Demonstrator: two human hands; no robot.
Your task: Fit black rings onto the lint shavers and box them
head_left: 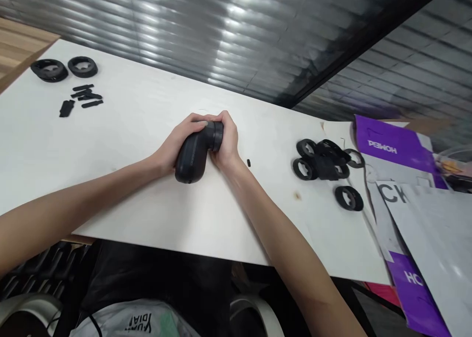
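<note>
Black rings (357, 199) and purple-white packaging (391, 141) off right; I've got left hand (183, 134) and right hand (228, 145) wrapped round a bent matte-black device (191, 159).

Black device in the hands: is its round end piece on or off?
On: the round end piece joins the black device, no open gap visible. Whether it is locked, I cannot tell.

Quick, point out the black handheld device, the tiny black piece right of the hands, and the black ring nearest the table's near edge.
Black handheld device (192, 156), head view: on its broad rounded body.
Tiny black piece (248, 163), head view: on its middle.
Black ring (357, 199), head view: on its right side.
</note>
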